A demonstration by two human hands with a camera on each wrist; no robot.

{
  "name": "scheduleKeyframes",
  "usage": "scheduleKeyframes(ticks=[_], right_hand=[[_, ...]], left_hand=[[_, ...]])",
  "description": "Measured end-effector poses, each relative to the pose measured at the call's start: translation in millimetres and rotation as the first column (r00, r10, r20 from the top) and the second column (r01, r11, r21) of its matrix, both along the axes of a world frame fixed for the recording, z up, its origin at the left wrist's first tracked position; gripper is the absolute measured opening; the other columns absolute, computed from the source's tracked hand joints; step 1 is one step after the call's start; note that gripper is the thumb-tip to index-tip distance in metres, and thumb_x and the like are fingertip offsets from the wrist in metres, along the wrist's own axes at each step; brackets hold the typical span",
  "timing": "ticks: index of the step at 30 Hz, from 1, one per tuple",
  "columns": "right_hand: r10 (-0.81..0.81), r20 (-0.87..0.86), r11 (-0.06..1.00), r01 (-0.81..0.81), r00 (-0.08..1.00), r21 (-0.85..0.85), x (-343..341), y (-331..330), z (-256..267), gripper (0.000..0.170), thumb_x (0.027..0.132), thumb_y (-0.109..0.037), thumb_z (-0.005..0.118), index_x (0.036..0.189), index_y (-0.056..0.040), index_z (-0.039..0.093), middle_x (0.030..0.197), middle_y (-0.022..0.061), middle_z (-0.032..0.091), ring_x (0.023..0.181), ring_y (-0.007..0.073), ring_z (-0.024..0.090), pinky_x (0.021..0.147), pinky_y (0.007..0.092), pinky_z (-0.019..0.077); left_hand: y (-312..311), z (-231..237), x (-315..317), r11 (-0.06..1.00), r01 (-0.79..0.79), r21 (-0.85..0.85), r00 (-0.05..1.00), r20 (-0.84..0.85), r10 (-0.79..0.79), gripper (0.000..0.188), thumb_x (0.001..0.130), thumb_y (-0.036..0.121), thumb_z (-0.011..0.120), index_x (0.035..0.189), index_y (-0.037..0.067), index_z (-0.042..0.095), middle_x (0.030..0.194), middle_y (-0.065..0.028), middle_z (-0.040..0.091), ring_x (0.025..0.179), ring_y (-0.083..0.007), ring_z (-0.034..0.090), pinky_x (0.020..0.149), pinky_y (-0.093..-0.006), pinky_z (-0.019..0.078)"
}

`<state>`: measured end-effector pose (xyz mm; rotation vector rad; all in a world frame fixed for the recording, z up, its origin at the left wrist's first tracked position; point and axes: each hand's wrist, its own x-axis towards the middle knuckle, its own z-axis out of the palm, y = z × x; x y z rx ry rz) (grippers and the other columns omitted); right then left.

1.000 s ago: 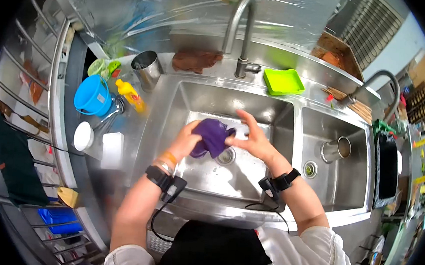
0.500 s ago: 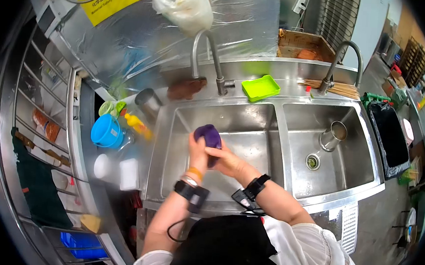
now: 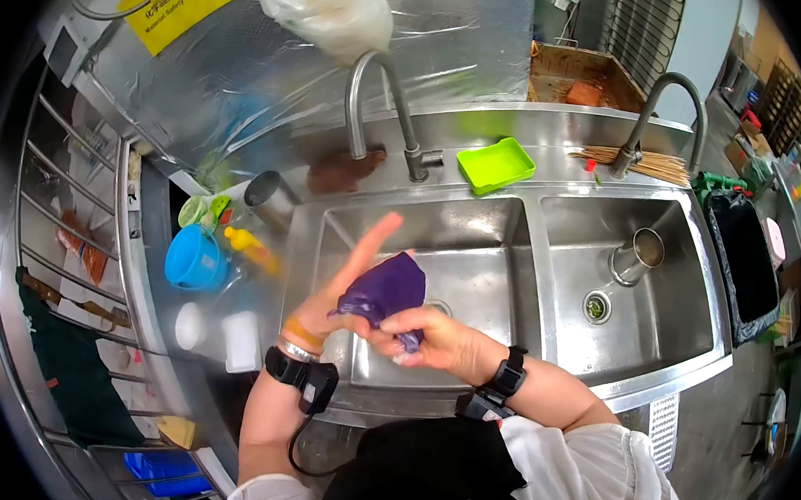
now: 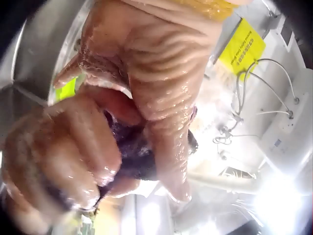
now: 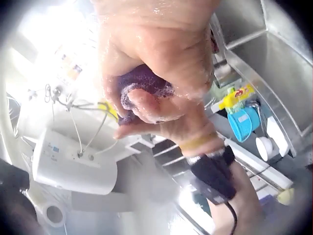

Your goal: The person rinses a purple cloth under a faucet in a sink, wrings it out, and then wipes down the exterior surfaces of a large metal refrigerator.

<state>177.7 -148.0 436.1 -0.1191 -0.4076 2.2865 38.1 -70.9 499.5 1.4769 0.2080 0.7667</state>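
A wet, bunched purple cloth (image 3: 385, 288) is between my two hands above the left sink basin. My right hand (image 3: 440, 342) grips its lower end, thumb on top and fingers curled, as the left wrist view also shows. White foam clings to the cloth (image 5: 146, 83) in the right wrist view. My left hand (image 3: 342, 283) touches the cloth near the thumb, its fingers stretched up and away. In the left wrist view, the left hand's (image 4: 156, 83) thumb is straight against the cloth (image 4: 137, 154). Both hands look wet.
The left basin (image 3: 500, 285) lies under my hands; the right basin (image 3: 655, 333) holds a metal cup (image 3: 639, 257). A faucet (image 3: 401, 111) and green tray (image 3: 495, 166) are behind. On the left stand a blue bucket (image 3: 195, 259), yellow bottle (image 3: 250, 249), white bowl (image 3: 191, 326) and white block (image 3: 243, 341).
The hands came together on the cloth from apart, and the right hand took hold of it. The left fingers have since straightened upward. The head view has shifted.
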Motion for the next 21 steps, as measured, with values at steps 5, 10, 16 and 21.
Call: scheduleKeyframes(ticks=[5,10,16,21], right_hand=[[-0.07,0.145,0.991,0.053,0.987,0.121,-1,10,13,0.02,0.08,-0.008,0.073,0.093,-0.0031,0.059,0.07,0.0008,0.054,0.055,0.0075,0.051,0.045,0.0202,0.0347],[-0.091,0.68,0.995,0.044,0.727,0.087,-9,58,-21,0.017,0.077,-0.009,0.072,0.089,-0.0063,0.061,0.065,0.0018,0.055,0.054,0.0096,0.054,0.044,0.0237,0.0362],[-0.188,0.977,0.964,-0.173,0.101,0.204,-25,89,-44,0.025,0.072,-0.025,0.071,0.083,-0.0024,0.068,0.074,0.0116,0.066,0.068,0.0213,0.064,0.06,0.0336,0.0496],[-0.541,0.817,0.799,-0.424,-0.198,0.426,-44,118,-102,0.04,0.072,-0.036,0.069,0.09,-0.0009,0.07,0.094,0.0215,0.07,0.088,0.0372,0.068,0.08,0.0433,0.053]], left_hand=[[29,11,3,0.949,0.294,0.116,0.95,-0.141,-0.277,0.041,0.065,0.032,0.088,0.08,0.008,0.057,0.09,-0.0074,0.05,0.092,-0.0219,0.055,0.085,-0.0343,0.0457],[46,-31,-6,0.993,-0.117,-0.025,0.919,-0.382,0.099,0.029,0.076,0.006,0.075,0.08,0.011,0.046,0.084,0.0014,0.048,0.081,-0.0086,0.047,0.071,-0.0236,0.041],[65,-114,-11,0.856,-0.509,0.091,0.746,-0.449,0.491,0.021,0.079,0.009,0.071,0.079,0.006,0.051,0.072,0.0004,0.052,0.068,-0.009,0.049,0.059,-0.0278,0.0418],[75,-157,-16,0.597,-0.8,-0.053,0.558,-0.43,0.71,0.017,0.08,0.008,0.07,0.081,0.006,0.053,0.075,0.0004,0.052,0.068,-0.0103,0.049,0.061,-0.0281,0.0425]])
